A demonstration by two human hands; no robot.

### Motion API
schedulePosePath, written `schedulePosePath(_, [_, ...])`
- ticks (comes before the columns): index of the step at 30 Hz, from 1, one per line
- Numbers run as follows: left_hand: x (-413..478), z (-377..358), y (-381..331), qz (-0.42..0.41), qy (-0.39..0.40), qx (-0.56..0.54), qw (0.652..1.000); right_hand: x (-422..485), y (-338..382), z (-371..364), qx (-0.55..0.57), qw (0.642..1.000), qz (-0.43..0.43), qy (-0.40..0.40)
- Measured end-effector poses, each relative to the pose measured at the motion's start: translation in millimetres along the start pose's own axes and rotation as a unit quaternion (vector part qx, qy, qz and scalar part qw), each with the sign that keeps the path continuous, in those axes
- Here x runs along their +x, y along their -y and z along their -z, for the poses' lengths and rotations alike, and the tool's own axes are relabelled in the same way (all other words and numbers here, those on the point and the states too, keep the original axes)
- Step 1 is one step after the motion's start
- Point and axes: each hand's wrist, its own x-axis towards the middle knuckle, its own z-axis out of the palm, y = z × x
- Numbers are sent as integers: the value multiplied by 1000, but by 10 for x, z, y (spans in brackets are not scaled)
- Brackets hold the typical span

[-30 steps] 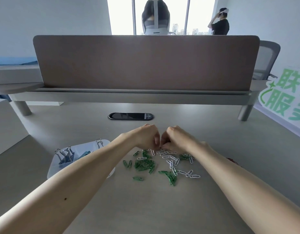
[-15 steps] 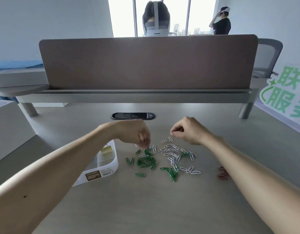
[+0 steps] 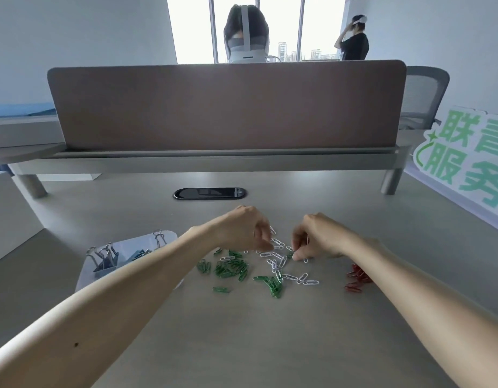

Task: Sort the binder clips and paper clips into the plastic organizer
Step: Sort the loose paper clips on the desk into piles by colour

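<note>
both the left hand (image 3: 247, 231) and right hand (image 3: 317, 238) pinch white paper clips (image 3: 270, 254) (plastic organizer (image 3: 130, 243) lies left).

Two bare arms in shot, and that's all we get of this person. The left arm (image 3: 102, 312) fills the lower left of the frame, broad at the bottom edge and narrowing towards the wrist. There's one small dark mole (image 3: 76, 344) on it, low down near the left edge. The right arm (image 3: 410, 289) comes in from the lower right with the same taper, smooth along its length. Both are bare right to the frame edge. The left grip (image 3: 242, 229) and right grip (image 3: 317, 236), centre frame, are bare too, with slim fingers and knuckles showing. The nails are too small to make out.
</note>
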Motion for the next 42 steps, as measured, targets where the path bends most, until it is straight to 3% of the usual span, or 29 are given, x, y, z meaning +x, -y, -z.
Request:
schedulePosePath(10, [217, -185, -105, -9, -26, -28, 999, -42, -67, 48, 27, 999, 10, -41])
schedulePosePath(14, [246, -190, -154, -5, -58, -92, 994, -48, -56, 138, 143, 985, 4, -100])
schedulePosePath(20, [158, -161, -154, 22, -18, -190, 981, -42, 51, 137, 310, 949, 10, -59])
schedulePosePath(22, [101, -105, -131, 21, -7, -165, 986, -39, 23, 134, 268, 961, 1, -70])
schedulePosePath(25, [-78, 152, 4, 13, 69, -48, 996, -42, -57, 84, 60, 998, -4, -28])
schedulePosePath(27, [-240, 318, 136, 17, 141, 25, 989, -31, -59, 32, 16, 1000, -5, 13])
schedulePosePath(30, [-462, 371, 303, 55, 178, 59, 981, 19, 9, 14, -16, 999, -3, 30])
schedulePosePath(35, [-601, 374, 471, 94, 126, 37, 987, 90, 289, 90, 57, 998, 33, -14])
schedulePosePath(39, [-569, 345, 531, 117, 42, 45, 991, 165, 738, -49, 130, 986, 101, 31])
schedulePosePath(42, [-497, 244, 481, 98, 24, 50, 994, 237, 817, -104, 134, 986, 103, 6])
